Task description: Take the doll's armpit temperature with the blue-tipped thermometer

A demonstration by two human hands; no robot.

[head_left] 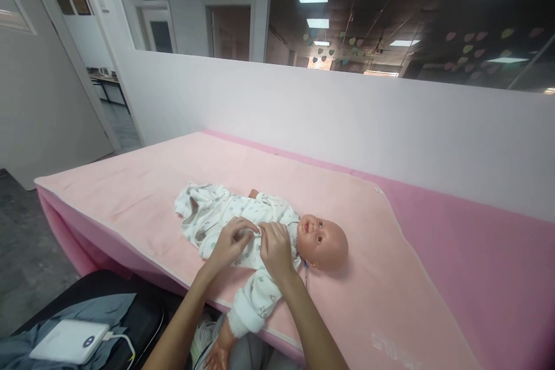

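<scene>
Pink cloth covers the counter (151, 167) beneath a pale partition (347, 127), giving the doll (332, 245) a flat bed. It lies face up, so the front of its patterned outfit (223, 208) is open to me. My left hand (228, 243) and right hand (275, 248) nearly meet there, fingers bent, probably for fine control; I can't tell whether they grip fabric. One doll arm (254, 300) hangs over the near edge, seemingly just where it flopped.

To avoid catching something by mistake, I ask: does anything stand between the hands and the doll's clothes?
Nothing visible does. The left hand and right hand both reach the clothes' front directly. The doll's near sleeve lies beside the right forearm, toward the table edge, outside that space.
</scene>
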